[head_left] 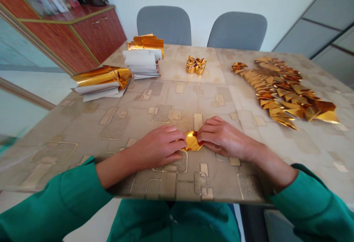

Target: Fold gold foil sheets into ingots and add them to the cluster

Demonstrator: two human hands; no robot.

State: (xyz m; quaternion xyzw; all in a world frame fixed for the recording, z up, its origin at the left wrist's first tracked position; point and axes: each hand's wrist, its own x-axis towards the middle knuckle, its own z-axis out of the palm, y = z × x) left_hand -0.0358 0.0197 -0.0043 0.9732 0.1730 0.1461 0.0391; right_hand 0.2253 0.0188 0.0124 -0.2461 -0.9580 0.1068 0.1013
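A small piece of gold foil paper [193,141], partly folded, lies on the patterned table near its front edge. My left hand [163,144] grips its left end with bent fingers. At the opposite end my right hand [218,135] pinches the foil between thumb and fingers. Only the shiny middle shows between the hands; both ends are hidden by my fingers. Beyond them, near the far edge, stands a small cluster of folded gold foil pieces [195,65].
At the back left are two stacks of gold-and-white paper sheets, a nearer stack [103,81] and a taller stack [143,63]. Many folded gold pieces [276,87] spread over the table's right side. Two grey chairs [164,24] stand behind the table [132,105], and a wooden cabinet [96,32] at left.
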